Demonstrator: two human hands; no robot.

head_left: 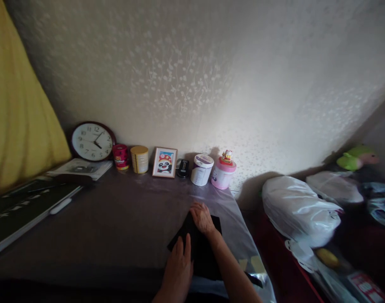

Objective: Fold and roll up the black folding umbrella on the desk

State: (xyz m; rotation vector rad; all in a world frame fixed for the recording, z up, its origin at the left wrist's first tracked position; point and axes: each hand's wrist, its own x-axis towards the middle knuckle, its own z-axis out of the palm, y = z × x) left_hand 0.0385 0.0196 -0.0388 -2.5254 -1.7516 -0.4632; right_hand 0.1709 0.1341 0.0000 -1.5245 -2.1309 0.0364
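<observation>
Left hand (pixel 180 261) and right hand (pixel 203 217) touch one black cloth (pixel 203 257), apparently.

A home is indicated by pale leaf-patterned wallpaper (pixel 179 80), a yellow fabric curtain (pixel 20 109) and a rectangular brown-framed panda picture (pixel 165 163).

A round clock (pixel 93 141) is reading just past four before the patterned wall (pixel 186 75), a yellow curtain (pixel 22 101) draping down to its left. Standing along the back of the table (pixel 100 223), from my left, are a red canister (pixel 120 162), a yellow-lidded tin (pixel 140 162), a framed panda picture (pixel 164 163), a small black object (pixel 183 169), a white tub (pixel 201 173) and a pink tub (pixel 222 178), with a figurine (pixel 227 155) perching on top. A dark-covered book (pixel 28 210) is lying at far left; at right, a white plastic bag (pixel 293 206) is bulging near a green toy (pixel 351 158).
</observation>
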